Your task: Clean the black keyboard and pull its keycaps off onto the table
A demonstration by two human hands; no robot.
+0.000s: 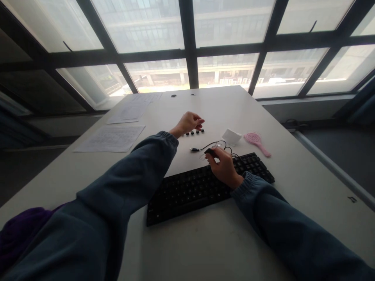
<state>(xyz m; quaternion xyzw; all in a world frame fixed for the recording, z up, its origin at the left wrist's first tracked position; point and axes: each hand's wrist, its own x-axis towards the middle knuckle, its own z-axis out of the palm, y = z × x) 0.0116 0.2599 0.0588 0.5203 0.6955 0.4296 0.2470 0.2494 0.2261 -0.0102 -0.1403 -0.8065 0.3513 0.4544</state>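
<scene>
My left hand [189,123] reaches over the table just above a row of several small black keycaps [192,133]. Its thumb and fingertips are pinched together, and whatever may be between them is too small to make out. Over the upper part of a black keyboard [187,191], my right hand [222,166] is closed round a small black tool [209,152]. Thin wire-like loops show beside that tool, as on a keycap puller. The keyboard lies slanted on the table, partly covered by my right hand and sleeve.
A black USB cable [202,149] curls behind the keyboard. Beyond it are a crumpled white tissue [231,136] and a pink hairbrush [258,143]. Printed paper sheets [111,138] lie along the left side of the white table [304,187]. Windows stand behind.
</scene>
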